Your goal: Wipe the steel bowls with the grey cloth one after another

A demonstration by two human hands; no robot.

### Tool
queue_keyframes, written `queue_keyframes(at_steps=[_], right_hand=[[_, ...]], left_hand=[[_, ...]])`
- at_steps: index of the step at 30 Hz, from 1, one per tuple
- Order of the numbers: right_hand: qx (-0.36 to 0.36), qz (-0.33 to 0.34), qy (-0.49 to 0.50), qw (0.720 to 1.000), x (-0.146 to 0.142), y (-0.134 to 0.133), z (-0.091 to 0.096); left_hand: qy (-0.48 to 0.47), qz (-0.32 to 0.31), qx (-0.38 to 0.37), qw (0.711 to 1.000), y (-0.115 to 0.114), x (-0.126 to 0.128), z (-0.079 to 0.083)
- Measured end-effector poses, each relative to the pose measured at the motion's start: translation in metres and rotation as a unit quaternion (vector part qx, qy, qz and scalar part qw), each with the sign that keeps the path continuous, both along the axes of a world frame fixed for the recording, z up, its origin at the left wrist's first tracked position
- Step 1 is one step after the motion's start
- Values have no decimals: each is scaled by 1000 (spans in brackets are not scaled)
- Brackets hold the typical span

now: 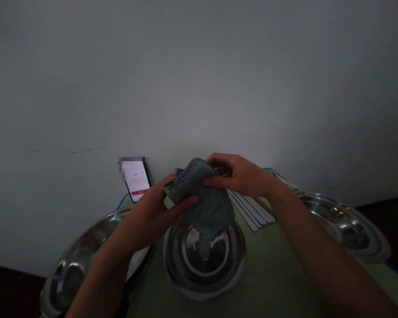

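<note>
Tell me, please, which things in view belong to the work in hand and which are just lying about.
Apparently in use:
- grey-green fabric, held by the left hand and right hand
- metal bowl below it, probably

Seemingly lying about:
- phone
- flat pale sticks
- left metal dish
- right metal dish

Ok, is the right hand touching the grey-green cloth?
Touching. The head view shows the right hand with its thumb laid on the front of the grey-green cloth, near the folded upper edge.
</note>
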State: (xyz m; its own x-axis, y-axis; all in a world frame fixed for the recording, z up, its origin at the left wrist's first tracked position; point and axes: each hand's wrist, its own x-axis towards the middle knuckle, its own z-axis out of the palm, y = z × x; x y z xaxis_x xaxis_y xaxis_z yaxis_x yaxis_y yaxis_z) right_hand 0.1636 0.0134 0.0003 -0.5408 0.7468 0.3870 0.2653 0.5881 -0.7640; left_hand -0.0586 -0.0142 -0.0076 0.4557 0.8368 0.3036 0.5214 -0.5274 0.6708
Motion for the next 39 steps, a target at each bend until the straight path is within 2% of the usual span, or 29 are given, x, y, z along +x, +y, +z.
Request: queue_keyframes(at_steps=[5,9,12,14,16,19,22,25,28,31,33,35,39], right_hand=[[-58,-81,-9,995,1,2,-3],[-173,-31,-33,984,0,0,-6],[-238,30,-22,971,-1,-1,-6],[-236,56,-7,970,-1,-1,-5],[-208,47,19,977,-1,-1,-3],[-160,9,95,983,0,-2,2],[-150,3,187,971,-2,-5,6],[-178,10,246,953,-4,-7,7],[-222,14,246,943,-7,-7,3],[-227,1,216,950,-9,-4,0],[-209,-34,223,952,-7,1,-1],[-198,-88,262,941,0,7,-1],[-157,-214,344,901,23,19,3]], left_hand=[[-81,85,-60,991,-3,2,9],[-223,87,-147,960,-3,3,10],[-268,80,-174,944,-2,4,8],[-264,87,-177,944,-2,3,6],[-255,82,-179,947,-3,-2,4],[-237,-2,-216,947,-4,-14,0],[-220,-70,-277,933,-5,-22,0],[-215,-35,-293,931,-5,-18,2],[-200,-9,-279,939,-5,-10,3],[-197,-56,-288,935,-6,-8,3],[-180,-88,-309,930,-6,-11,4],[-155,-71,-321,932,-4,-16,5],[-151,62,-256,953,1,-28,7]])
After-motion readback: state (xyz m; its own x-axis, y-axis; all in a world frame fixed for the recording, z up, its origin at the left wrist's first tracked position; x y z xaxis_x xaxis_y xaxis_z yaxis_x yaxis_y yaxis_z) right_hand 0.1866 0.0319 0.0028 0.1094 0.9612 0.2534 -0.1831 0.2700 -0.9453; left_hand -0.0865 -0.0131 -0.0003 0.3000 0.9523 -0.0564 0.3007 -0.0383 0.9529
